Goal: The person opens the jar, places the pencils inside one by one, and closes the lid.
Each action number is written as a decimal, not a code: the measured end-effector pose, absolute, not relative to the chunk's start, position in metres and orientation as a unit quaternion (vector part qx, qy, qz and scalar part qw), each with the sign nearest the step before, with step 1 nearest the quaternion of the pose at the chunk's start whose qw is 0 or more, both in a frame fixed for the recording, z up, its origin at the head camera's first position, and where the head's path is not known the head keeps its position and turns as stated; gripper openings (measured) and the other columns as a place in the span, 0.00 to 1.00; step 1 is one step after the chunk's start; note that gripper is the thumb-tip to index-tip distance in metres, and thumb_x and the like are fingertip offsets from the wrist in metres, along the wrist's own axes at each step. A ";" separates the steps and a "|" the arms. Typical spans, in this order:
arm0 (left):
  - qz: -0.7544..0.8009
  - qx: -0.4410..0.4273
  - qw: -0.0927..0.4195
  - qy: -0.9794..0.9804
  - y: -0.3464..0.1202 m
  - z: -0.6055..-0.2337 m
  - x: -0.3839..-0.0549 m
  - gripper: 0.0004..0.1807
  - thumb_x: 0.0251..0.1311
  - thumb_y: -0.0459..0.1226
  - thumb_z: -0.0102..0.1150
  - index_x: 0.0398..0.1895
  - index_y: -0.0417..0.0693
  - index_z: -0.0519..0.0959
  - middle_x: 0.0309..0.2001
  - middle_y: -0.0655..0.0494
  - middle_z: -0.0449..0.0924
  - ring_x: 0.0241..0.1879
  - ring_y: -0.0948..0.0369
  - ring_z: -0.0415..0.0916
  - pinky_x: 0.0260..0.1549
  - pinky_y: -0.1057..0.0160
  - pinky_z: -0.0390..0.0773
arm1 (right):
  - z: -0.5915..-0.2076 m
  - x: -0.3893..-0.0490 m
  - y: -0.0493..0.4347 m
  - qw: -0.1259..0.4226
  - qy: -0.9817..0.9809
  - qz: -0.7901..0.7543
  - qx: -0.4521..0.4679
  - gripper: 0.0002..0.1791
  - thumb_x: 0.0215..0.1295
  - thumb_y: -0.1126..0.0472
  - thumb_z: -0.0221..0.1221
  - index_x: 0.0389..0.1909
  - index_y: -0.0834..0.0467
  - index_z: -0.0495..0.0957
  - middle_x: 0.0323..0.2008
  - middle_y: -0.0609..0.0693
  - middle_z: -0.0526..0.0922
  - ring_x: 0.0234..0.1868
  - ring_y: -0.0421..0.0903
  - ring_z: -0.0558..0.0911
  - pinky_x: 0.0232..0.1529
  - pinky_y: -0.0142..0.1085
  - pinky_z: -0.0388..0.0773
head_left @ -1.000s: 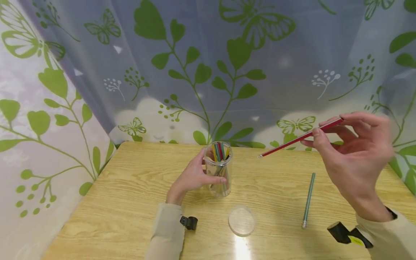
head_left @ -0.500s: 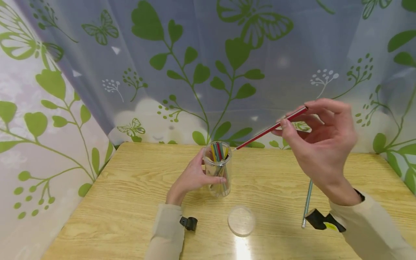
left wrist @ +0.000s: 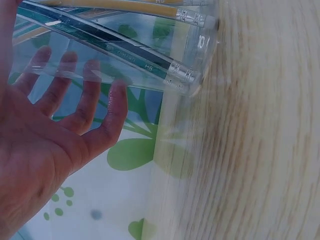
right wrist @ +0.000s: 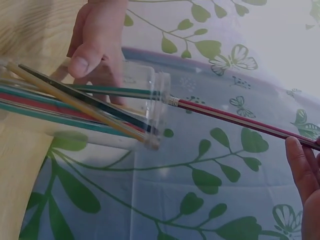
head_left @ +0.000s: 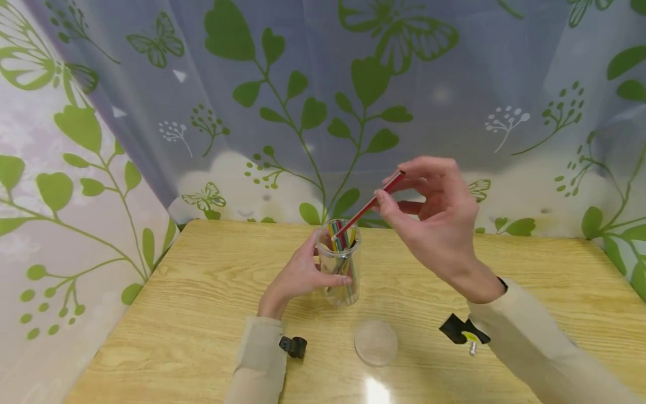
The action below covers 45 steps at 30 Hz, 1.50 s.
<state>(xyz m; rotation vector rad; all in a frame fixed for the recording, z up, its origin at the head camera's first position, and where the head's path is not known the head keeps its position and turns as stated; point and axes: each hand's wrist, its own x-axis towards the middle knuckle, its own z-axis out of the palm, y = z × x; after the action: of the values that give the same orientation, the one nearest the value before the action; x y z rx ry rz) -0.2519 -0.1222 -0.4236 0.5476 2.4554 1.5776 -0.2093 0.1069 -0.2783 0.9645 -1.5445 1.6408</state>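
A clear jar [head_left: 343,296] stands on the table with several pencils inside, yellow, green, red and dark ones. My left hand [head_left: 292,278] grips it, fingers behind and thumb across the front. In the left wrist view, the silver ends of pencils [left wrist: 127,52] lie at the jar's bottom. Pinched in my right hand [head_left: 439,224], a red striped pencil [head_left: 360,213] slants down to the jar's mouth. The right wrist view has the silver end of this red pencil [right wrist: 235,119] right at the jar's rim [right wrist: 161,110].
A round clear lid [head_left: 375,343] lies flat on the wooden table [head_left: 202,314] in front of the jar. Most of a green pencil [head_left: 473,348] is hidden under my right forearm; its silver end shows. A leaf-patterned curtain [head_left: 282,185] hangs behind the table.
My right hand has carried the red pencil leftward, from right of the jar to its mouth, and now covers most of the green pencil. My left hand and the jar have stayed put.
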 end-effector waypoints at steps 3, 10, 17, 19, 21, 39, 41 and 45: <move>0.530 0.179 0.091 0.824 -0.122 -0.424 -0.252 0.55 0.44 0.48 0.83 0.75 0.72 0.59 0.69 0.62 0.70 0.62 0.53 0.71 0.53 0.54 0.80 | -0.283 -0.213 0.100 0.328 -0.619 0.605 0.377 0.21 0.54 0.85 0.61 0.49 0.78 0.69 0.38 0.49 0.83 0.39 0.39 0.86 0.37 0.32 0.87; 0.546 0.178 0.093 0.813 -0.123 -0.424 -0.252 0.54 0.44 0.45 0.83 0.74 0.75 0.60 0.64 0.61 0.73 0.61 0.52 0.72 0.50 0.55 0.83 | -0.296 -0.223 0.088 0.292 -0.663 0.574 0.382 0.21 0.55 0.83 0.64 0.50 0.74 0.72 0.39 0.66 0.80 0.41 0.34 0.85 0.37 0.32 0.87; 0.548 0.185 0.093 0.811 -0.123 -0.425 -0.252 0.53 0.45 0.44 0.83 0.72 0.80 0.60 0.62 0.62 0.74 0.61 0.53 0.72 0.49 0.55 0.83 | -0.309 -0.230 0.080 0.269 -0.699 0.551 0.367 0.18 0.57 0.78 0.67 0.49 0.67 0.78 0.40 0.59 0.85 0.38 0.39 0.86 0.36 0.31 0.86; 0.547 0.192 0.090 0.810 -0.123 -0.426 -0.253 0.53 0.45 0.44 0.82 0.72 0.82 0.59 0.62 0.63 0.73 0.61 0.53 0.71 0.49 0.55 0.83 | -0.313 -0.232 0.078 0.259 -0.707 0.547 0.367 0.17 0.58 0.77 0.67 0.48 0.65 0.80 0.39 0.57 0.85 0.38 0.43 0.87 0.37 0.31 0.87; 0.547 0.198 0.088 0.808 -0.123 -0.426 -0.253 0.54 0.46 0.44 0.82 0.73 0.84 0.58 0.62 0.63 0.73 0.60 0.53 0.71 0.49 0.54 0.83 | -0.316 -0.234 0.077 0.249 -0.713 0.537 0.375 0.16 0.59 0.76 0.67 0.48 0.64 0.81 0.40 0.55 0.85 0.39 0.46 0.87 0.38 0.32 0.87; 0.554 0.199 0.100 0.802 -0.125 -0.426 -0.250 0.54 0.48 0.45 0.81 0.73 0.85 0.57 0.62 0.63 0.72 0.58 0.52 0.71 0.45 0.53 0.83 | -0.327 -0.251 0.072 0.218 -0.799 0.347 0.441 0.08 0.60 0.68 0.71 0.41 0.59 0.88 0.38 0.50 0.90 0.45 0.47 0.83 0.43 0.43 0.83; 0.548 0.198 0.100 0.806 -0.125 -0.426 -0.250 0.56 0.48 0.46 0.81 0.75 0.87 0.54 0.64 0.65 0.70 0.59 0.52 0.70 0.46 0.54 0.83 | -0.326 -0.252 0.071 0.206 -0.809 0.331 0.439 0.08 0.61 0.67 0.71 0.41 0.59 0.88 0.38 0.49 0.90 0.45 0.47 0.83 0.43 0.43 0.83; 0.541 0.199 0.098 0.811 -0.125 -0.425 -0.250 0.58 0.48 0.47 0.81 0.76 0.89 0.50 0.67 0.67 0.68 0.61 0.53 0.69 0.48 0.54 0.82 | -0.325 -0.253 0.070 0.193 -0.824 0.303 0.438 0.06 0.61 0.66 0.72 0.39 0.58 0.88 0.39 0.48 0.91 0.46 0.49 0.82 0.45 0.42 0.83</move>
<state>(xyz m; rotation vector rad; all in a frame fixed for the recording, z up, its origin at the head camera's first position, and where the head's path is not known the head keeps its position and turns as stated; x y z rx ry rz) -0.2504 -0.1246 -0.4254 0.5879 2.4005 1.6018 -0.2530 0.0703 -0.3254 1.2297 -2.3133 0.8493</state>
